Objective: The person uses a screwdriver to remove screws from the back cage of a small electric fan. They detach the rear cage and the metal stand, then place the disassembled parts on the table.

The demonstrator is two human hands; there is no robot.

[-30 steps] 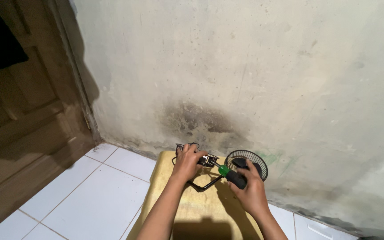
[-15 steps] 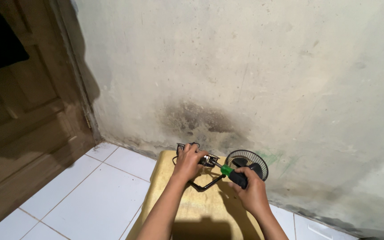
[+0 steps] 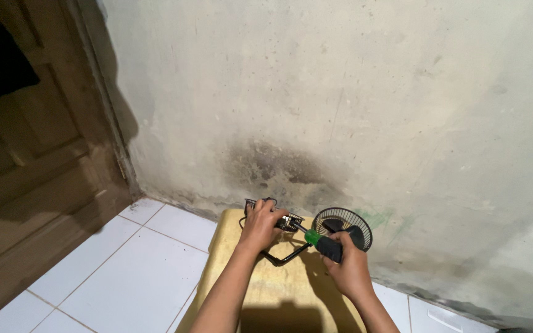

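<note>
My left hand point(image 3: 260, 225) grips a small metal part, a fan motor point(image 3: 290, 222), over a yellow board point(image 3: 229, 246) on the floor. My right hand point(image 3: 347, 265) holds a screwdriver point(image 3: 323, 243) with a green and black handle; its tip points at the motor. A black wire fan grille point(image 3: 343, 223) lies just behind my right hand, against the wall. A dark cable point(image 3: 285, 257) curves between my hands on the board.
A stained plaster wall point(image 3: 340, 111) rises right behind the board. A wooden door point(image 3: 26, 160) and its frame stand at the left. White floor tiles point(image 3: 118, 265) cover the ground at the left and front.
My right hand with the screwdriver has shifted slightly; the left hand stays on the motor. The view is almost the same.
</note>
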